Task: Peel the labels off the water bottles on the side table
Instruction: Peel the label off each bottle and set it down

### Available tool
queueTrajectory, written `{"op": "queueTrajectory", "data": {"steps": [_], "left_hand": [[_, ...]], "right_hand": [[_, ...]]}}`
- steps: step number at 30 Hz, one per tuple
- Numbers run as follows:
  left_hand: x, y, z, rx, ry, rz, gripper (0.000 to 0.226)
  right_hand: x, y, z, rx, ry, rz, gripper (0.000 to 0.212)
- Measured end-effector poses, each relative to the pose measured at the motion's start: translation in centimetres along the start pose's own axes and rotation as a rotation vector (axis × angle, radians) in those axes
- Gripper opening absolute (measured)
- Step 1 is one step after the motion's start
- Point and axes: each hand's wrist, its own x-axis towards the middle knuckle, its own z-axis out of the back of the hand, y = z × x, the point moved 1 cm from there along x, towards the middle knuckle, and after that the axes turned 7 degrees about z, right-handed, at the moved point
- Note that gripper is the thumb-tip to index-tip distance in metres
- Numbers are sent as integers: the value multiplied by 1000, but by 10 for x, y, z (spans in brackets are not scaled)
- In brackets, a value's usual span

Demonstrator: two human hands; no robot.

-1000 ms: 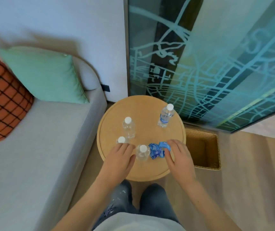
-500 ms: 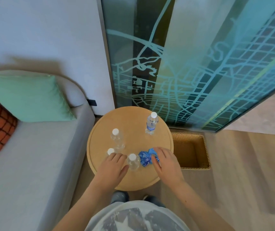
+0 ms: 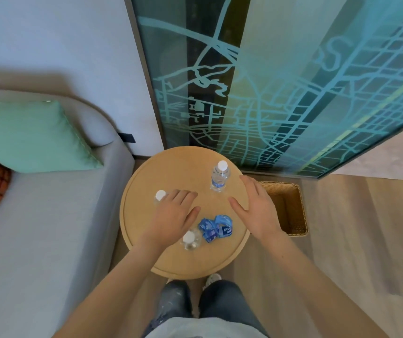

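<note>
Fingers [image 3: 250, 189] of the right hand [image 3: 259, 211] are held straight and spread, nothing gripped; it has been lifted off the peeled labels [image 3: 216, 228] and brought beside the labelled bottle [image 3: 219, 179] near the side table's [image 3: 171, 167] far right edge; the left hand [image 3: 173, 215], likewise empty and relaxed, is held by a bare bottle [image 3: 160, 195]. Only that label seems left; open room is seen between the hands, the right edge close behind.
</note>
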Motion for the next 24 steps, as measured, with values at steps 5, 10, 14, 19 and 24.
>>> {"op": "queueTrajectory", "data": {"steps": [5, 10, 14, 19, 24], "left_hand": [[41, 6, -14, 1, 20, 62, 56], [67, 22, -44, -4, 67, 103, 56], [78, 34, -65, -21, 65, 141, 51], [77, 39, -76, -58, 60, 180, 48], [74, 34, -72, -70, 77, 204, 50]], "right_hand": [[48, -29, -21, 124, 30, -123, 78], [80, -57, -60, 224, 55, -192, 87], [99, -78, -94, 265, 111, -237, 93], [110, -88, -120, 302, 112, -259, 85], [116, -87, -122, 335, 53, -262, 71]]}}
